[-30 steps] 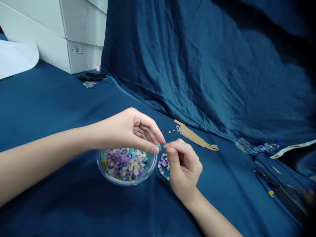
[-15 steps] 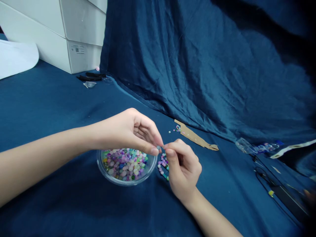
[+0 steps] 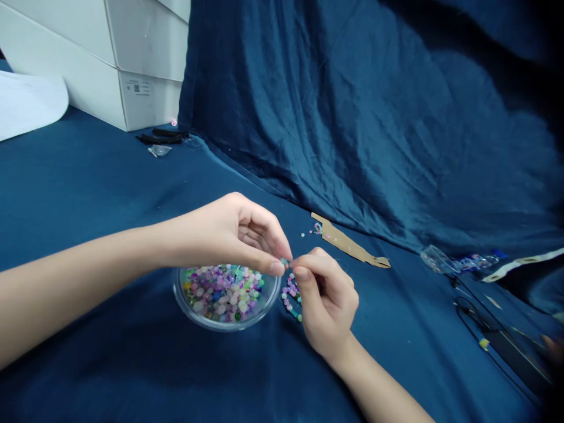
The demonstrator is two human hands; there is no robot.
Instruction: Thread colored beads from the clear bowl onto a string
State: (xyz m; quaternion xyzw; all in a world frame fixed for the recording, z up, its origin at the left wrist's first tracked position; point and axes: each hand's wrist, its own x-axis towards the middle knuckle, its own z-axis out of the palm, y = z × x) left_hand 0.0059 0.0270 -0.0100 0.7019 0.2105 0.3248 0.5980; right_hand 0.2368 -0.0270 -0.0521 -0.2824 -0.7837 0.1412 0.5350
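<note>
Above a clear round bowl (image 3: 227,328) of mixed coloured beads (image 3: 224,294), my left hand (image 3: 238,232) pinches a small bluish bead (image 3: 284,261) between thumb and index finger. My right hand (image 3: 328,299) is closed just to the right, its thumb and index fingertip pressed together close to that bead. What the right fingertips grip is too fine to make out. Partly hidden behind the right hand, a string of purple, pink and green beads (image 3: 288,299) lies on the blue cloth, beside the bowl.
A torn strip of brown cardboard (image 3: 352,247) lies beyond the hands, with several small beads (image 3: 317,229) at its left end. White boxes (image 3: 150,100) stand at the back left. Clear plastic packaging (image 3: 458,261) and a black cable with an adapter (image 3: 506,352) lie at the right.
The bead in my left fingertips has shifted slightly, up against the right fingertips. Both hands otherwise stay almost where they were.
</note>
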